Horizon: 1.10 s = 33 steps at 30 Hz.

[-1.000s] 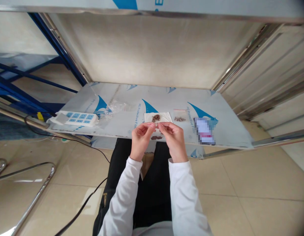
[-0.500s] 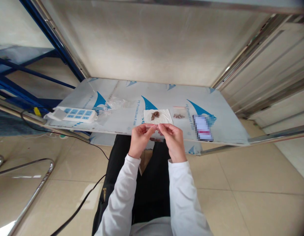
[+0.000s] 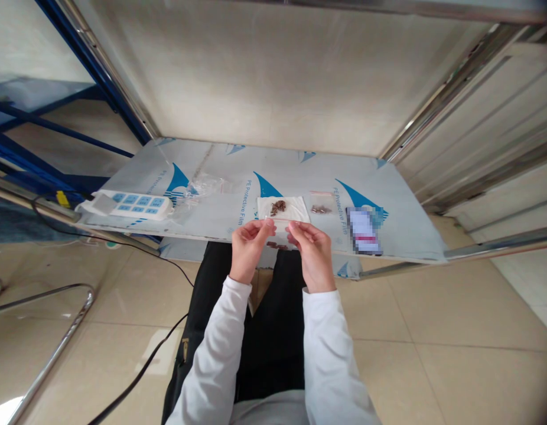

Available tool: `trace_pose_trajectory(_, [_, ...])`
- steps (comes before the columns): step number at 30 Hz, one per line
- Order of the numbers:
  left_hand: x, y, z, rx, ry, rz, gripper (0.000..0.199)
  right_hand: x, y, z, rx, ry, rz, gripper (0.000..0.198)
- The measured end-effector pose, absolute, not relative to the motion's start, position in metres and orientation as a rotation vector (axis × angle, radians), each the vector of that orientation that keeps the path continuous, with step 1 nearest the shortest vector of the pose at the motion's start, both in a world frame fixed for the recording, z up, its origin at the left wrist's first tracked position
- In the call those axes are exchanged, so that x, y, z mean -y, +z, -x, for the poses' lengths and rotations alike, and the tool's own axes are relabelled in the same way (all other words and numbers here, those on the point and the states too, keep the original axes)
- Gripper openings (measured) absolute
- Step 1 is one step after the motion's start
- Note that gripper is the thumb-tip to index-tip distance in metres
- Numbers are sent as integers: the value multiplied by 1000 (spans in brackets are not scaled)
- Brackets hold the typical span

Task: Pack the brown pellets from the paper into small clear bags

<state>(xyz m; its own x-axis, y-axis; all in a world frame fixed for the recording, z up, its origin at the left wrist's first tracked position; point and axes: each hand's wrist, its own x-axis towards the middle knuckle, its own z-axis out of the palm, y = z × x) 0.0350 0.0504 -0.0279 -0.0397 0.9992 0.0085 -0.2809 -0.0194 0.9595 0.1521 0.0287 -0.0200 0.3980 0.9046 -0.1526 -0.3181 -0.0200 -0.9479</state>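
Between my two hands hangs a small clear zip bag (image 3: 279, 234) with several brown pieces in its bottom. My left hand (image 3: 248, 248) pinches its top edge at the left, thumb against fingers. At the right end of that edge, my right hand (image 3: 312, 251) has the same pinch. Just beyond the bag, a white tissue (image 3: 296, 208) lies on the table, bearing a small pile of brown pieces (image 3: 278, 207). To the right of the tissue rests another clear zip bag (image 3: 321, 202), also with brown pieces inside.
The table (image 3: 229, 215) is covered in printed protective film. A phone (image 3: 364, 230) with a blurred screen lies at the right. Crumpled clear plastic (image 3: 207, 186) and a white power strip (image 3: 129, 205) are on the left. A black cable (image 3: 140, 370) runs along the floor.
My hands have drawn slightly apart along the bag's top edge, and more of the bag shows between them. The things on the table have stayed in place.
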Motion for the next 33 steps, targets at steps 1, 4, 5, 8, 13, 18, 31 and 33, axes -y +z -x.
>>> trace_pose_trajectory(1, [-51,-29,-35,-1016,1388,-975,24,-29,-20,-153,625,1101,1210,26])
trace_pose_trajectory(4, [-53,-32,-34,-1013,1441,-941,22,-29,-21,-153,647,1172,1179,27])
trace_pose_trajectory(5, [-53,-33,-34,-1015,1460,-937,22,-30,-22,-153,642,1183,1165,27])
trace_pose_trajectory(8, [-53,-33,-36,-1023,1476,-947,23,-30,-25,-152,623,1125,1150,24])
trace_pose_trajectory(13, [-54,-31,-37,-997,1447,-956,22,-32,-26,-152,681,983,1188,25])
trace_pose_trajectory(18, [-53,-32,-38,-983,1477,-971,22,-34,-23,-152,743,1121,1189,28])
trace_pose_trajectory(31, [-53,-37,-41,-964,1325,-1072,21,-34,-34,-150,840,1184,1101,17])
trace_pose_trajectory(33, [-53,-40,-41,-975,1352,-1044,21,-34,-36,-151,846,1189,1066,17])
